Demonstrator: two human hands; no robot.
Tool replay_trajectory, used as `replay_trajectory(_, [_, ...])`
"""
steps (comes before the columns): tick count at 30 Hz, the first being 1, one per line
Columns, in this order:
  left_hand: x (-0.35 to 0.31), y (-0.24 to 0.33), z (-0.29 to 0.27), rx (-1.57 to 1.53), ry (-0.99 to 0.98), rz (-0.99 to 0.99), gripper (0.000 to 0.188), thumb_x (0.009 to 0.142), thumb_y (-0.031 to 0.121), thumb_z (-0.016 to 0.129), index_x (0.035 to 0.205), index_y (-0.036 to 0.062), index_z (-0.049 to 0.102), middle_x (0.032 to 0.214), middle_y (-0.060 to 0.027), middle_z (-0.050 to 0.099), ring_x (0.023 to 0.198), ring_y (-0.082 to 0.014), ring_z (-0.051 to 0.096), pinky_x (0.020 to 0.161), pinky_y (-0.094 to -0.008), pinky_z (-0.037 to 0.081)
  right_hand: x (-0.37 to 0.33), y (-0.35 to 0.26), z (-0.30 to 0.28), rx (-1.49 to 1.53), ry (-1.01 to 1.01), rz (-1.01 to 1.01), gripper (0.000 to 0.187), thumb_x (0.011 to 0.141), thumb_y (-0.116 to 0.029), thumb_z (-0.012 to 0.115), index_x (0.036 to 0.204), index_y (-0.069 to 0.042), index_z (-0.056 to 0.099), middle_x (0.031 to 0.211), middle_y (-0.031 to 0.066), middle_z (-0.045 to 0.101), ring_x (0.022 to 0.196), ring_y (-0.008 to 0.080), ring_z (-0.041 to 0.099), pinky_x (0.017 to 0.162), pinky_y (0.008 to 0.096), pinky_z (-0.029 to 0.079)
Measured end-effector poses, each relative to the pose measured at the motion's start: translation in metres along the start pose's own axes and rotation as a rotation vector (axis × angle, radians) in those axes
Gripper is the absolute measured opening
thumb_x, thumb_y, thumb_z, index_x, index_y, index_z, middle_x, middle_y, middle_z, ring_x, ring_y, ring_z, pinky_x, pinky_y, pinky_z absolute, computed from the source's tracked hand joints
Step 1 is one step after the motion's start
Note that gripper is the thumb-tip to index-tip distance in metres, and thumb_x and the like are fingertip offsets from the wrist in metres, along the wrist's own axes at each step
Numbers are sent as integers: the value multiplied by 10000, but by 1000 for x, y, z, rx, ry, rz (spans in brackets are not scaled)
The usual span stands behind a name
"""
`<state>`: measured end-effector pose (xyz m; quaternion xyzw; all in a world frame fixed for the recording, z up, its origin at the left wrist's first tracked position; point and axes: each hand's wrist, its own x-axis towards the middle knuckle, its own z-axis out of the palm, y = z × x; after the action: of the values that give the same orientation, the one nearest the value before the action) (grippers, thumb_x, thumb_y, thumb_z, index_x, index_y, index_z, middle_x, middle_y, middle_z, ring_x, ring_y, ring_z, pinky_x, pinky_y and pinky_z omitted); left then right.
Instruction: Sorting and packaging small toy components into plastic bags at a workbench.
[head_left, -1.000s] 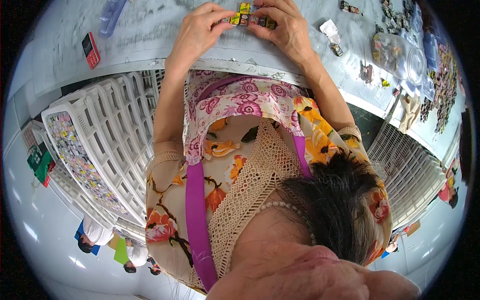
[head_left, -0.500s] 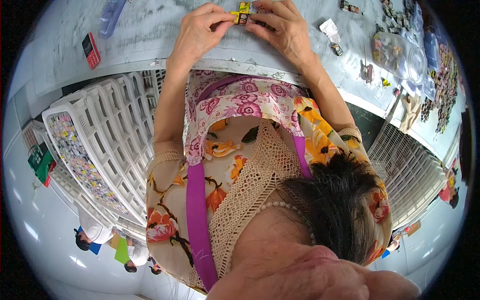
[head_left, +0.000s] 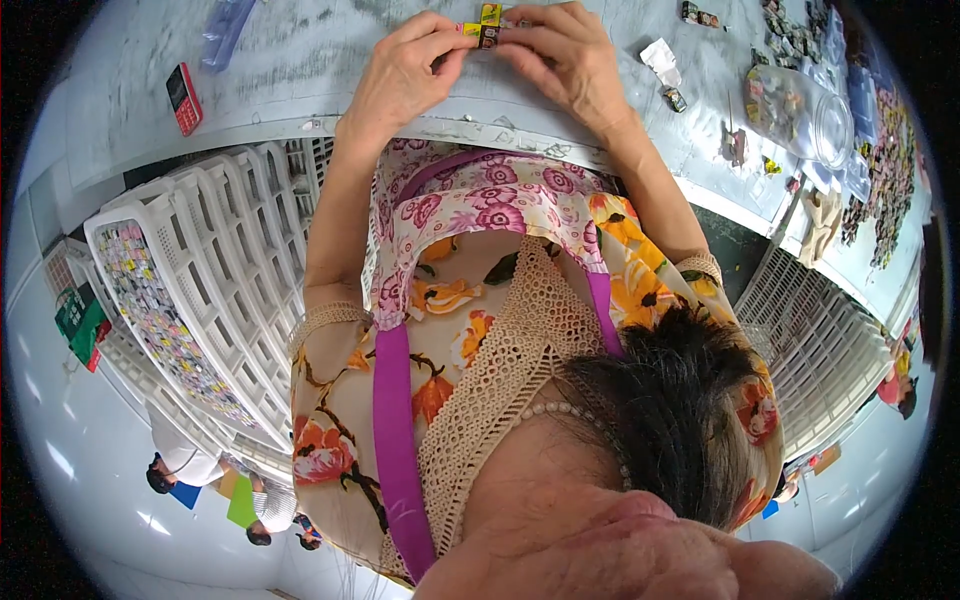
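- The workbench [head_left: 290, 90] in front of you is pale grey, its surface scuffed and stained with dark streaks.
- Your left hand [head_left: 405, 68] has thumb and forefinger pinched nearly together on the left end of the small printed blocks [head_left: 489, 36].
- Your right hand [head_left: 572, 68] curls over their right end; the fingers hide the contact, so you cannot tell how firm the hold is.
- Blocks: near the bench's far side, between your hands; squarish, yellow and black, one standing out beyond the row.
- Handling (judged): light, fairly stiff, perhaps slick-faced; best held by the outer ends, lightly.
- Right: crumpled white scrap [head_left: 659, 60], clear, smooth, rounded jar [head_left: 795, 115].
- Left: red phone [head_left: 184, 100]; below, slotted white plastic crates [head_left: 225, 235].
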<state>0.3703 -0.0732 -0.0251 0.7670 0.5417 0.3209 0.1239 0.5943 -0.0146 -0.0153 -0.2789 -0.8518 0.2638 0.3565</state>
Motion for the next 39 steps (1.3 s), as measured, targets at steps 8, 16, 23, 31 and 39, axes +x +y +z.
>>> replay_trajectory(8, [2,-3,3,-34,-3,-11,160,870,33,729,1020,76,769,997,-49,719,810,-214,707,685,-314,566,-3,17,7,-24,-14,50,163,809,-83,777,964,-39,759,1102,132,690,980,326,616,857,413,515])
replay_trajectory(16, [2,-1,3,-50,-15,-50,149,877,40,733,1018,72,768,986,-52,717,812,-222,703,696,-314,564,14,6,0,-36,-72,122,152,793,-91,780,917,-6,760,1034,141,715,940,339,654,843,421,531])
replay_trajectory(23, [3,-7,6,-55,-14,-33,149,884,44,719,1025,66,763,975,-59,713,799,-229,700,693,-318,556,22,0,0,-55,-195,262,145,790,-82,759,909,0,748,994,146,708,928,359,665,814,429,538])
replay_trajectory(31, [6,-6,3,-60,-73,-85,161,898,23,671,1043,17,739,986,-103,712,830,-265,702,740,-347,552,22,-7,14,-301,-199,248,112,839,-106,706,863,-5,664,906,154,641,887,372,644,749,450,531])
replay_trajectory(39, [5,-6,6,-42,2,-9,156,881,41,714,1026,69,763,983,-61,712,779,-237,697,691,-325,557,-3,-6,14,-112,2,104,181,905,-121,655,1058,-33,695,1113,160,664,1042,355,637,834,421,547])
